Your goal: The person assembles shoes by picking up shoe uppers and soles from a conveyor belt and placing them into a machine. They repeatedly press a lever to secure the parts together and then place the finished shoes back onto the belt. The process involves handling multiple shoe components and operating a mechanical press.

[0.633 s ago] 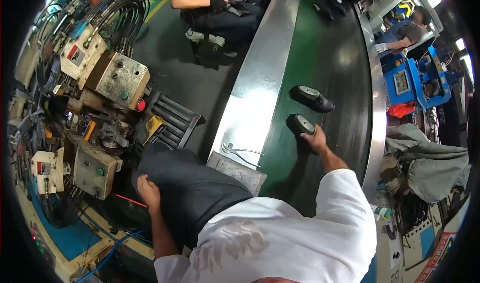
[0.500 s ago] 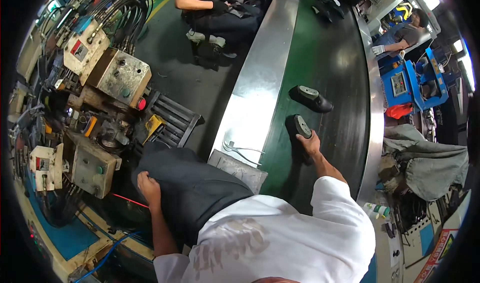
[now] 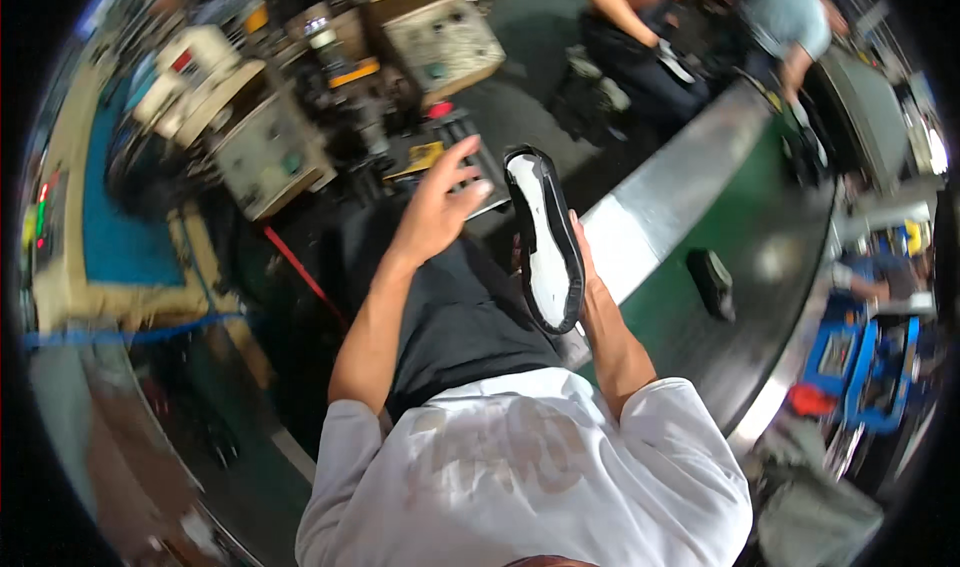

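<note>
A black shoe (image 3: pixel 545 237) is in front of me, tilted up with its white underside in view and a black rim round it. My right hand (image 3: pixel 585 252) grips it from the right side, with most of the fingers hidden behind it. To the left of its upper end, my left hand (image 3: pixel 445 202) holds nothing, fingers apart and raised. A second dark shoe (image 3: pixel 712 285) lies on the green-black conveyor belt (image 3: pixel 757 197) to my right.
Machines with metal control boxes (image 3: pixel 270 159) stand at left, one with a red button (image 3: pixel 440 111). A shiny metal ledge (image 3: pixel 690 162) edges the belt. Two people (image 3: pixel 640 37) work at the far end. A blue rack (image 3: pixel 860 372) stands at right.
My right hand has lifted one shoe off the belt and brought it left in front of me. My left hand has come up from my thigh toward it. The view has turned left.
</note>
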A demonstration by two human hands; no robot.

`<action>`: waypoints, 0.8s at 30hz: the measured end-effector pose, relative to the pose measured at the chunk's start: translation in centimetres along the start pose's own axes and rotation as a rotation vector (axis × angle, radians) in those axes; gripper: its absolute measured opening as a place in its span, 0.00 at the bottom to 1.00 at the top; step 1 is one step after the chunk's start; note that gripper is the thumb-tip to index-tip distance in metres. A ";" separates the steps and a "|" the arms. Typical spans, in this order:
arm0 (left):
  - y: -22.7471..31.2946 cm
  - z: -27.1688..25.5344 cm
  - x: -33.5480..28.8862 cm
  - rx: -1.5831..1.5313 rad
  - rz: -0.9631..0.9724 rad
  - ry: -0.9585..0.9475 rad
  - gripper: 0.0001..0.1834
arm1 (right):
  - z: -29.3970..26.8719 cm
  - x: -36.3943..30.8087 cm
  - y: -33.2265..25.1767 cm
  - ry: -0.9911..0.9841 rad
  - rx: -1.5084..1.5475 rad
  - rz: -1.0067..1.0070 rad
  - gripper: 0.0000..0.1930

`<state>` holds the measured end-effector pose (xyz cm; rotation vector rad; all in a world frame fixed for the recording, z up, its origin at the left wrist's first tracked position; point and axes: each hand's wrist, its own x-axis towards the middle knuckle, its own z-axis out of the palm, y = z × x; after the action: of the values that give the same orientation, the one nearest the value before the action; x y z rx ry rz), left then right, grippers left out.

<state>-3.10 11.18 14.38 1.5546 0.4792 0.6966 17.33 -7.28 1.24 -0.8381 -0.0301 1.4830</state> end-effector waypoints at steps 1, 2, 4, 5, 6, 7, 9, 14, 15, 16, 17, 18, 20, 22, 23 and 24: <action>0.0 -1.2 -0.2 0.110 0.020 0.066 0.34 | 1.5 1.2 1.0 -0.050 -0.046 0.058 0.44; 0.1 -2.0 -0.5 0.127 0.019 0.115 0.29 | 2.9 1.9 1.8 -0.089 -0.093 0.101 0.43; -0.1 -4.3 -2.5 0.219 -0.075 0.251 0.18 | 6.0 2.4 3.2 -0.168 -0.197 0.188 0.41; -0.4 -5.3 -4.1 0.266 -0.053 0.329 0.17 | 7.5 2.1 3.9 -0.202 -0.249 0.229 0.41; -0.9 -5.8 -5.5 0.308 -0.029 0.387 0.16 | 8.5 1.5 4.5 -0.225 -0.295 0.254 0.42; -1.6 -6.3 -7.0 0.355 -0.005 0.444 0.15 | 9.3 0.9 5.1 -0.252 -0.339 0.280 0.43; -2.1 -6.9 -9.7 0.416 -0.036 0.495 0.14 | 10.0 -0.7 5.6 -0.417 -1.019 0.162 0.51; -3.7 -7.0 -12.9 0.172 -0.139 0.553 0.20 | 12.7 -2.8 7.2 -0.302 -1.235 -0.010 0.52; -3.7 -6.9 -13.0 0.139 -0.140 0.573 0.22 | 12.7 -2.5 7.1 -0.304 -1.244 -0.024 0.51; -3.8 -7.3 -13.1 0.108 -0.142 0.529 0.25 | 12.6 -2.3 7.0 -0.306 -1.254 -0.038 0.51; -3.7 -7.4 -13.5 0.123 -0.134 0.515 0.25 | 12.5 -2.3 7.0 -0.309 -1.263 -0.051 0.51; -3.0 -7.6 -13.5 0.140 -0.123 0.501 0.25 | 12.8 -2.3 6.7 -0.312 -1.204 -0.035 0.51; -1.6 -7.7 -13.4 0.195 -0.055 0.486 0.25 | 13.6 -2.1 5.3 -0.351 -1.199 -0.021 0.51; 0.6 -7.8 -13.2 0.274 0.059 0.481 0.27 | 14.8 -1.6 4.1 -0.390 -1.242 -0.033 0.52; 1.7 -7.8 -13.0 0.275 0.048 0.466 0.28 | 15.6 -1.3 3.2 -0.439 -1.232 -0.018 0.52; 3.0 -7.9 -12.8 0.279 0.037 0.453 0.29 | 15.8 -0.9 3.0 -0.454 -1.232 -0.045 0.52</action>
<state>-18.05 8.04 15.52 1.6673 0.9177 1.0527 6.73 -0.99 11.59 -1.3973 -1.3993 1.5117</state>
